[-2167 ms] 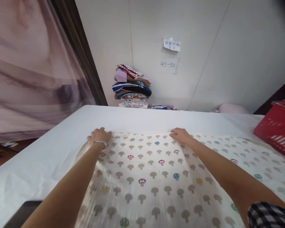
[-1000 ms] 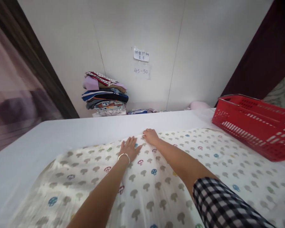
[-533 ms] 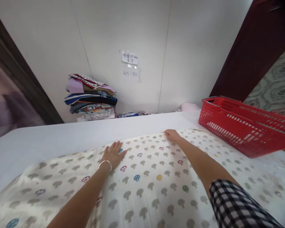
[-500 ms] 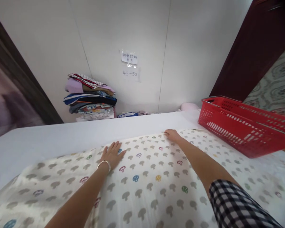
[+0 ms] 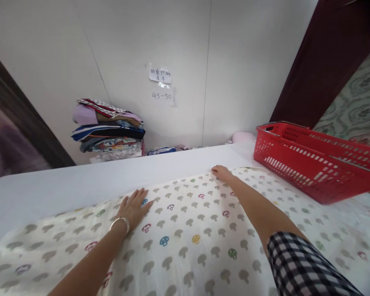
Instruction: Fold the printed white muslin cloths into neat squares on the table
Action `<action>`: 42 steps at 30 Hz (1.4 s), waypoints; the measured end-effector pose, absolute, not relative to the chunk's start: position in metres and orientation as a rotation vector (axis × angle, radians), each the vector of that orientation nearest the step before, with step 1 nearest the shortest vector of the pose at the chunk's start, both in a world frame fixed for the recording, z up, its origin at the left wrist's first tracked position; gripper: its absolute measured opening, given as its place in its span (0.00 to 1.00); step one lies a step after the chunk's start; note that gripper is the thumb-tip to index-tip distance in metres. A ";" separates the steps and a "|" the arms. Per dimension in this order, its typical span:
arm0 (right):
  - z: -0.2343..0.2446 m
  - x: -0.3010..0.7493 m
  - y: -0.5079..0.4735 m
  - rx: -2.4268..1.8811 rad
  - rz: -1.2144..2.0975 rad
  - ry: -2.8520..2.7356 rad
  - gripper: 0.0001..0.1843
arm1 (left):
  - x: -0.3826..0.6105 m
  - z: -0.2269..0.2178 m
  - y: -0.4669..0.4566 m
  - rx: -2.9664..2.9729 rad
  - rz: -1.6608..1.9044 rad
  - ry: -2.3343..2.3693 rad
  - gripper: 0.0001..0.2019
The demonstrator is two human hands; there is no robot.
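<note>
A wide cream cloth [image 5: 188, 246] printed with grey and coloured mushrooms lies spread over the white table. My left hand [image 5: 132, 209], with a silver bangle at the wrist, rests flat on it near the far edge, fingers spread. Farther right, my right hand [image 5: 222, 173] is at the cloth's far edge, its fingers bent together on the hem. The fingertips are small in view, and the underside of that grip is hidden. Soft wrinkles run through the cloth on the left.
A red plastic basket [image 5: 317, 164] with metal handles stands at the right, beside the cloth. Behind the white tabletop [image 5: 80, 181], a stack of folded fabrics [image 5: 109, 127] is piled against the wall at the left. Paper signs [image 5: 160, 76] are taped above.
The view has shifted slightly, so the wall sign and stack sit farther left. My right hand has slid a little rightward along the cloth's edge. My left hand stays flat on the cloth.
</note>
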State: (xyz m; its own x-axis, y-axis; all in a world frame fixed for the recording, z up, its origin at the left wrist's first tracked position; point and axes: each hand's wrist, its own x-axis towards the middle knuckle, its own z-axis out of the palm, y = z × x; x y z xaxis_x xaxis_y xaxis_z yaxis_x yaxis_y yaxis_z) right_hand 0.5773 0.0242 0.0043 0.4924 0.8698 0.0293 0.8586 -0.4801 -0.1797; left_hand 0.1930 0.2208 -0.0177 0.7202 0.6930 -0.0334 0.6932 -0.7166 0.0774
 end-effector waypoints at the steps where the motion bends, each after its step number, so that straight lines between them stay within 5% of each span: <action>1: 0.005 0.581 0.018 -2.575 0.086 -1.489 0.14 | 0.193 -0.018 0.221 2.836 0.001 1.145 0.32; 17: -0.001 0.608 0.007 -2.677 -0.100 -1.364 0.14 | 0.194 -0.016 0.223 2.860 -0.008 1.166 0.31; 28: 0.002 0.670 -0.126 -2.872 -0.383 -0.853 0.21 | 0.195 -0.016 0.228 2.870 -0.050 1.159 0.32; 42: -0.019 0.697 -0.129 -2.935 0.024 -0.711 0.26 | 0.192 -0.020 0.231 2.886 -0.020 1.148 0.29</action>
State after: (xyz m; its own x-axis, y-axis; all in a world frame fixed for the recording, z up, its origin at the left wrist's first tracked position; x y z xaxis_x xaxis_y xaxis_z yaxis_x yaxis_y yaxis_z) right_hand 0.6965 -0.1295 -0.0195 0.8893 0.4572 0.0134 0.4553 -0.8820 -0.1219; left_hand 0.1916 0.2315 -0.0198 0.7267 0.6865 -0.0247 0.6869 -0.7262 0.0279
